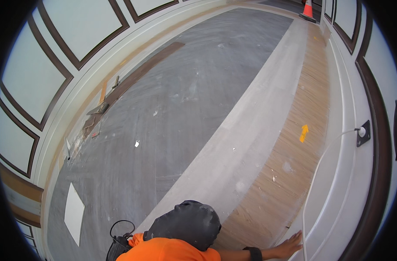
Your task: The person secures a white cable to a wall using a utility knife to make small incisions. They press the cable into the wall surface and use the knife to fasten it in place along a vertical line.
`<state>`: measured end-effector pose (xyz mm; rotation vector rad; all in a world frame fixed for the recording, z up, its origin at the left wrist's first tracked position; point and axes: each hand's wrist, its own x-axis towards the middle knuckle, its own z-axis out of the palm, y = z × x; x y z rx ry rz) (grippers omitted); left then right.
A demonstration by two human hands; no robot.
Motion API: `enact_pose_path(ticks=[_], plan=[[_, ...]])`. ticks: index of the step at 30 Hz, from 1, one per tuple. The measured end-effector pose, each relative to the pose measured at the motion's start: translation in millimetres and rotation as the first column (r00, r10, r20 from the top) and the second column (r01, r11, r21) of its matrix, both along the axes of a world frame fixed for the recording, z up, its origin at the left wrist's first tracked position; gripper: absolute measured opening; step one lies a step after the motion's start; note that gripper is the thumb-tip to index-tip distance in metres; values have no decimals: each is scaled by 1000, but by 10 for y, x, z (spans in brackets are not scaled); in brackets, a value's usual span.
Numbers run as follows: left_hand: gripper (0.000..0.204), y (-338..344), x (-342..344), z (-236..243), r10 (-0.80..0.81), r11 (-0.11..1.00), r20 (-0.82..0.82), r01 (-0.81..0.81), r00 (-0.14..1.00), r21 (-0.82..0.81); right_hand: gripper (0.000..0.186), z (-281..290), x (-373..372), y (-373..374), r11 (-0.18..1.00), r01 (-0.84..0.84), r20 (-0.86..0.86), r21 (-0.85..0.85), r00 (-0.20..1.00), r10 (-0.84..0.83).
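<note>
My right arm, with a black band (pixel 253 253) at the wrist, reaches out to the lower right from an orange shirt (pixel 168 250). My right hand (pixel 289 246) is open, its fingers stretched out at the foot of the right-hand wall, close to a thin white cable (pixel 304 230). Nothing shows in it. A dusty black rounded shape (pixel 185 224), perhaps a bent knee, fills the bottom middle. To its left lies a black object with a looped cord (pixel 120 243), only partly visible. My left hand is out of view.
Grey flooring (pixel 181 104) borders a pale strip (pixel 250 108) and wood-look planks (pixel 290 143) bearing a yellow arrow (pixel 303 133). A white board (pixel 74 213) lies left. Tools and debris (pixel 96 111) line the left wall. A traffic cone (pixel 308 11) stands far right.
</note>
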<state>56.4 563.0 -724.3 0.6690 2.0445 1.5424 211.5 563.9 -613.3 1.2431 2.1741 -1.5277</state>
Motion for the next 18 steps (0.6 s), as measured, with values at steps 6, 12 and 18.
enact_pose_path(ticks=[6, 12, 18], plan=[[67, 71, -448, -5, -261, 952, 117, 236, 958, 196, 64, -236, 440, 329, 999, -9, 32, 53, 999, 7], [67, 96, -617, -151, -299, 951, 124, 307, 946, -47, 67, -703, 721, 499, 958, -203, -38, 201, 976, 214], [71, 134, -744, -192, -165, 985, 374, 135, 913, 104, 56, -601, 770, 360, 988, -98, -153, 118, 981, 116]])
